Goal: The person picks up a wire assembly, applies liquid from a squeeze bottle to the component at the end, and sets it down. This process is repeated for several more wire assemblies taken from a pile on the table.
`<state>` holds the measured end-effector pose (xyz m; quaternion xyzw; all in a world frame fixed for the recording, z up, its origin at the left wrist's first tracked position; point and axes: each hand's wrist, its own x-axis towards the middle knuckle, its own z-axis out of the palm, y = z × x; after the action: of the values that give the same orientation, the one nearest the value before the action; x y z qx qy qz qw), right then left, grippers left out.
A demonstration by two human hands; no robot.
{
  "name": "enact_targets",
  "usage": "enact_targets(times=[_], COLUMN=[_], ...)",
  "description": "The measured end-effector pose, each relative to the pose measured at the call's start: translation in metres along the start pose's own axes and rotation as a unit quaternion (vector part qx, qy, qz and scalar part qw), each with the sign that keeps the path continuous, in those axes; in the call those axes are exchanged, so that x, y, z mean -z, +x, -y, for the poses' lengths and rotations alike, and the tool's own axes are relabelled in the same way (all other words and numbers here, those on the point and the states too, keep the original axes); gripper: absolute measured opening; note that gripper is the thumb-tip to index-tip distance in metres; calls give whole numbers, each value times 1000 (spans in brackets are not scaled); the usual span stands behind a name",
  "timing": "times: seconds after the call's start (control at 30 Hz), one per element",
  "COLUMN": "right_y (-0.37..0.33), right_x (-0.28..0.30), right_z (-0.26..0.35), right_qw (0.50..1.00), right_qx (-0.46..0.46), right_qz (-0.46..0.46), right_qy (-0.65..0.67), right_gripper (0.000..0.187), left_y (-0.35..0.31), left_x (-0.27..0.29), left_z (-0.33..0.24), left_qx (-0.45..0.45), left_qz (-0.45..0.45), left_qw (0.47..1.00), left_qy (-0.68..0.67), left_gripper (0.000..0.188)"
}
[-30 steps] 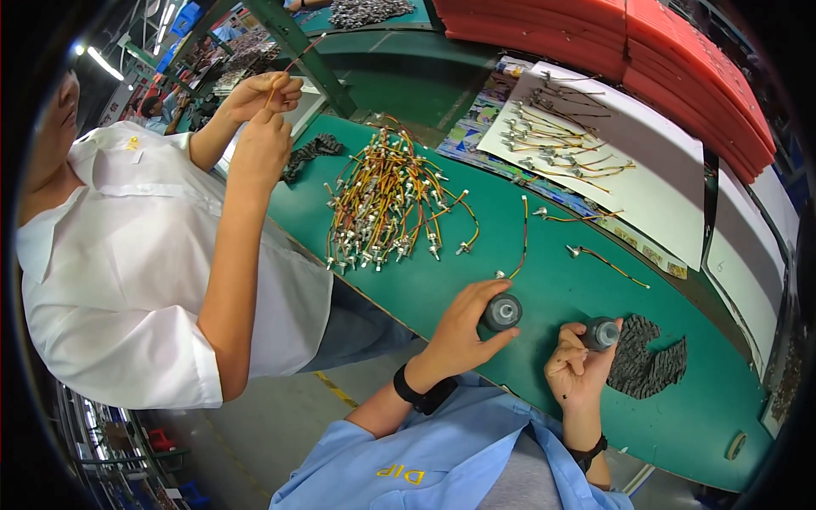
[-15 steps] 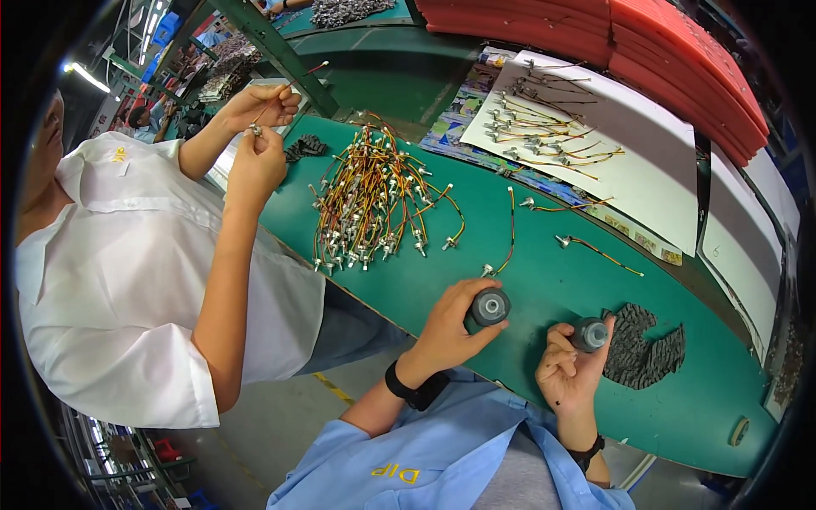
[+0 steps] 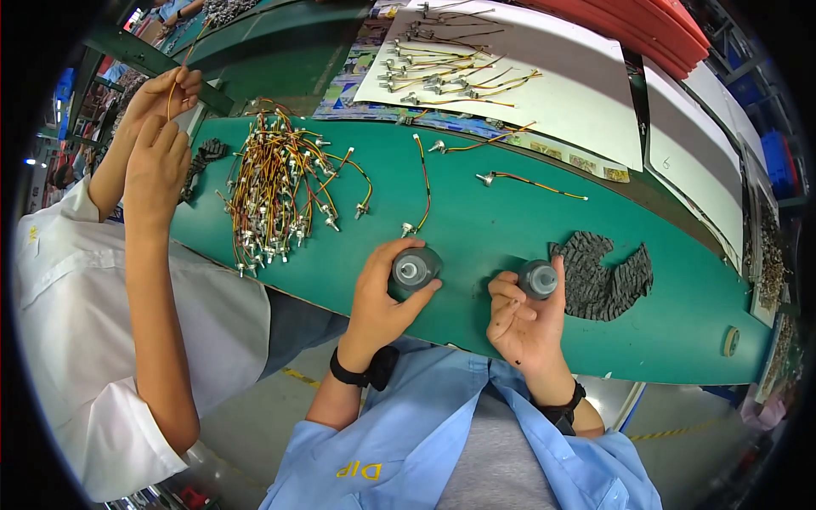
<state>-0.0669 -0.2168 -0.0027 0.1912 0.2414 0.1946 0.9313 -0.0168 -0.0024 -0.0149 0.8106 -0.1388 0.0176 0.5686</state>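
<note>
My left hand (image 3: 380, 293) is wrapped round a dark round bottle (image 3: 411, 270) with a pale nozzle on top. In my right hand (image 3: 529, 325) is a smaller dark bottle (image 3: 539, 280) with a grey tip, gripped between thumb and curled fingers. Just beyond the left hand, a wired potentiometer (image 3: 408, 229) lies on the green table, its red and yellow leads stretching away from me. A crumpled dark grey ribbed cloth (image 3: 605, 276) lies right beside my right hand.
A heap of wired potentiometers (image 3: 276, 187) covers the table's left part. More lie on a white board (image 3: 552, 93) at the back, below red foam sheets (image 3: 633, 30). A tape roll (image 3: 731, 342) sits at right. At left, a co-worker's hands (image 3: 161, 127) hold a wire.
The whole view has shifted, so the table things appear farther left and higher. Both my hands still hold their bottles. The co-worker's hands have closed up along the wire.
</note>
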Motion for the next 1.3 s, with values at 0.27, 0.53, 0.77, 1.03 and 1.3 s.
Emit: enact_targets(times=[0.27,0.53,0.77,1.03,1.3], right_y=[2,-34,-83,-44,-27], right_x=[-4,4,-9,-42,-41], right_z=[10,22,39,25,35], right_qw=[998,985,770,272,171], right_qx=[-20,-93,159,390,399], right_qz=[51,-8,-86,-44,-40], right_qy=[-17,-146,-612,-879,-900], right_gripper=[73,73,43,47,50], left_y=[3,8,8,1,5], left_x=[0,2,-1,2,6], left_z=[-4,-1,8,5,-5], left_qx=[-35,30,-14,-56,-66], left_qz=[40,94,71,27,57], left_qw=[998,992,997,996,995], left_qy=[47,-79,-37,65,47], left_gripper=[54,57,53,48,47])
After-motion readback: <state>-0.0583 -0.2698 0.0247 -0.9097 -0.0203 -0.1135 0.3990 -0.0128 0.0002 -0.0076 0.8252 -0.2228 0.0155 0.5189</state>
